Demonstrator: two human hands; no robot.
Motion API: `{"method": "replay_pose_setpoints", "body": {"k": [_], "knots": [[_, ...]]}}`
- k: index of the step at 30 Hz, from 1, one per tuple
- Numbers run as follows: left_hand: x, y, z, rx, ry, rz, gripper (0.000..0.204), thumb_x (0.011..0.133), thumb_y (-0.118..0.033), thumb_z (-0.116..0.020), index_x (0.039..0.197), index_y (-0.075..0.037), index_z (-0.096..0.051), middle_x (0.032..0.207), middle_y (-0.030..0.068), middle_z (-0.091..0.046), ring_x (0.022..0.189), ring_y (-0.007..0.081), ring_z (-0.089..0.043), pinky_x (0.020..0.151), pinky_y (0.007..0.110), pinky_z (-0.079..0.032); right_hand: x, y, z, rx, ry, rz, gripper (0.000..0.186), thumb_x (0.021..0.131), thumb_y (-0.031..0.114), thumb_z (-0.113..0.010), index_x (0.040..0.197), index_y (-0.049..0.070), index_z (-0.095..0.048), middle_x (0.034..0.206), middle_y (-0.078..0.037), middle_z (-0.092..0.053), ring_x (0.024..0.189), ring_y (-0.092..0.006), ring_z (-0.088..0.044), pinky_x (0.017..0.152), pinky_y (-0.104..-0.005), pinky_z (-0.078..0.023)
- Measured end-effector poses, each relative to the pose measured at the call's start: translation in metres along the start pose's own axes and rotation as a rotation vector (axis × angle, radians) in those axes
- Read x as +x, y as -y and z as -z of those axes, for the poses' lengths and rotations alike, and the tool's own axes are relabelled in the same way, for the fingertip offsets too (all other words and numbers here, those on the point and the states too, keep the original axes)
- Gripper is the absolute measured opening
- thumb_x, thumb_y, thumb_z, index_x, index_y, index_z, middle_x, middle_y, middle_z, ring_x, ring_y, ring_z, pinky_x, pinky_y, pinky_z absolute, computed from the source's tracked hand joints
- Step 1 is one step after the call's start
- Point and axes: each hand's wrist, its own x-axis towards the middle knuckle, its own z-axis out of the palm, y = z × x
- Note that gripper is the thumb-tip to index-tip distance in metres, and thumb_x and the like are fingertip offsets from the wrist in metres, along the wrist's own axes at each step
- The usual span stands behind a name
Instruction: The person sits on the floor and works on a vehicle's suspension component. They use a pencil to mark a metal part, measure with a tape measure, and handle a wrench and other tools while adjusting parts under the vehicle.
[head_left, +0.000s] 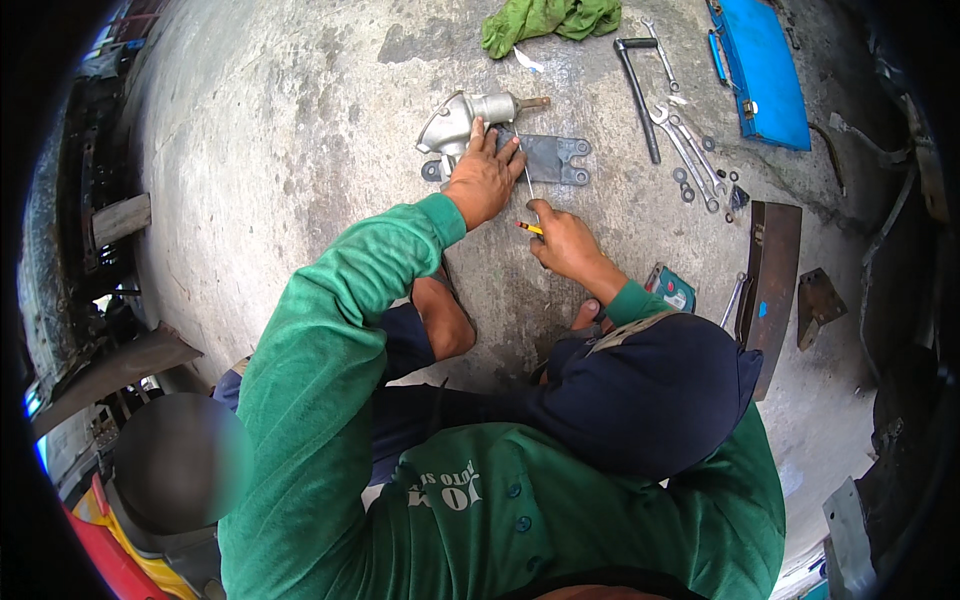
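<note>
A silver metal housing (452, 124) with a flared end and a stub shaft lies on a flat dark grey bracket plate (556, 158) with holes and notched ends. My left hand (484, 182) rests over the near side of both, fingers spread and stretched out. Just to its right, my right hand (568, 245) is closed around a slim yellow pencil (531, 228) with a red end showing. A thin silver strip or rod (529, 182) runs from my right fingertips across the plate to the housing; its kind is unclear.
Wrenches (684, 150), a black L-shaped handle (638, 98), washers (686, 190) and a blue metal case (764, 72) lie right. A green cloth (550, 22) is at the top. A tape measure (671, 288) and rusty steel angle (773, 285) sit lower right. A stool (178, 462) stands left.
</note>
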Motion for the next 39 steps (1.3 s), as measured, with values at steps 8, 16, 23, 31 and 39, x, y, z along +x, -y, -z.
{"method": "replay_pose_setpoints", "body": {"k": [8,16,23,31,39], "knots": [[0.000,0.000,-0.002,0.026,-0.002,-0.005,0.057,0.106,-0.026,-0.041,0.161,-0.013,-0.037,0.169,0.0105,-0.033,0.153,0.0411,-0.032,0.124,0.069,-0.004,0.002,-0.005,0.044,0.057,-0.072,-0.060,0.036,0.097,0.036,-0.065,0.101,0.000,-0.064,0.087,-0.024,-0.071,0.082,-0.0459,-0.070,0.075,-0.0525,-0.054],[0.002,0.001,-0.002,0.004,0.013,-0.006,0.057,0.106,-0.024,-0.040,0.162,-0.013,-0.036,0.169,0.0100,-0.032,0.154,0.0400,-0.031,0.125,0.068,-0.004,0.008,0.009,0.130,0.392,-0.447,-0.130,0.058,0.107,0.051,-0.052,0.091,-0.002,-0.068,0.072,-0.014,-0.067,0.066,-0.0280,-0.066,0.064,-0.0395,-0.051],[0.002,0.001,0.003,0.008,0.032,-0.004,0.058,0.106,-0.023,-0.041,0.163,-0.013,-0.034,0.170,0.0090,-0.031,0.154,0.0389,-0.031,0.125,0.067,-0.003,0.036,-0.006,0.082,0.497,-0.455,0.061,0.032,0.100,0.028,-0.069,0.117,0.001,-0.073,0.098,-0.013,-0.074,0.087,-0.0207,-0.070,0.078,-0.0336,-0.054],[0.001,0.000,-0.001,-0.001,0.009,-0.004,0.058,0.106,-0.023,-0.041,0.162,-0.011,-0.035,0.169,0.0098,-0.032,0.154,0.0391,-0.032,0.125,0.067,-0.004,0.048,-0.008,0.069,0.473,-0.343,0.039,0.032,0.099,0.026,-0.067,0.122,0.003,-0.072,0.106,-0.016,-0.074,0.093,-0.0251,-0.071,0.083,-0.0356,-0.055],[0.001,0.000,-0.001,-0.002,0.007,-0.004,0.058,0.106,-0.023,-0.041,0.162,-0.011,-0.036,0.169,0.0105,-0.033,0.153,0.0394,-0.033,0.125,0.067,-0.005,0.048,-0.010,0.068,0.421,-0.346,0.075,0.031,0.101,0.023,-0.066,0.121,-0.001,-0.072,0.104,-0.012,-0.074,0.092,-0.0164,-0.067,0.082,-0.0316,-0.052]]}}
